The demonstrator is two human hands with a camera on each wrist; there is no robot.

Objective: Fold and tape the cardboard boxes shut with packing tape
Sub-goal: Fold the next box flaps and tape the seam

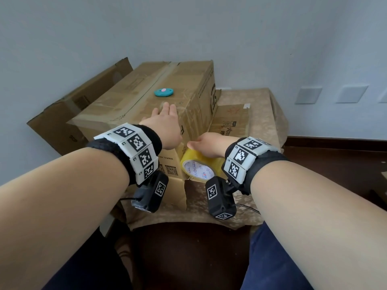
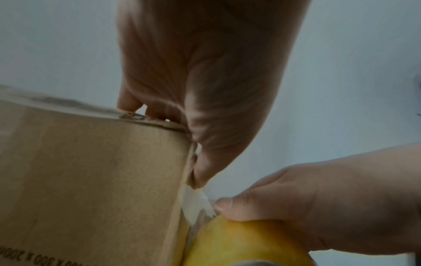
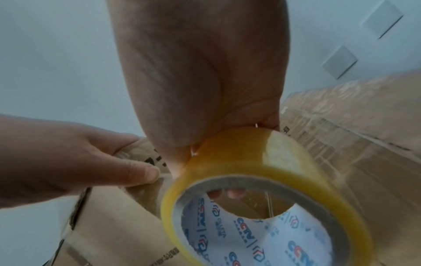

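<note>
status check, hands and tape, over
Left hand flat on the box, thumb on the corner. Right hand grips tape roll at that corner. Teal cutter on top.

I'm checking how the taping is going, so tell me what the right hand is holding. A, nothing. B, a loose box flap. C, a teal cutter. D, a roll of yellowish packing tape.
D: the right hand grips the tape roll at the near corner of the box, while the teal cutter lies untouched on the box top.
</note>
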